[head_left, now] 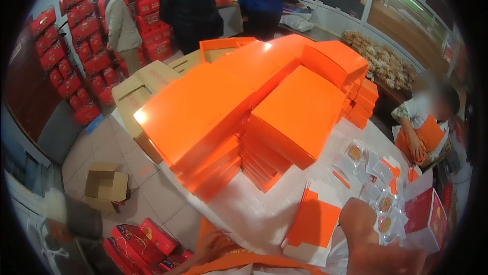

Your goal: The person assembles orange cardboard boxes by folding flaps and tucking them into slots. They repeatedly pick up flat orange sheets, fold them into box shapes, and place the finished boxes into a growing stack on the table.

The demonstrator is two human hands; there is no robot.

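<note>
At the table's near edge my left hand (217, 244) is low, next to an orange piece (205, 228) and my orange apron (244, 262). Blur hides its fingers, so its grip cannot be made out. My right hand (359, 220) is over the table between a pile of flat orange-and-white cartons (315, 219) and several clear-wrapped round pastries (385, 204); its back faces up and its fingers are hidden. Tall stacks of orange boxes (300, 110) fill the middle of the white-covered table (223, 219).
An open cardboard box (105, 186) and red gift boxes (145, 244) are on the floor at left. A red-and-white box (427, 219) stands at right. Across the table a person (424, 117) handles an orange carton. Others stand behind, near stacked red boxes (81, 26).
</note>
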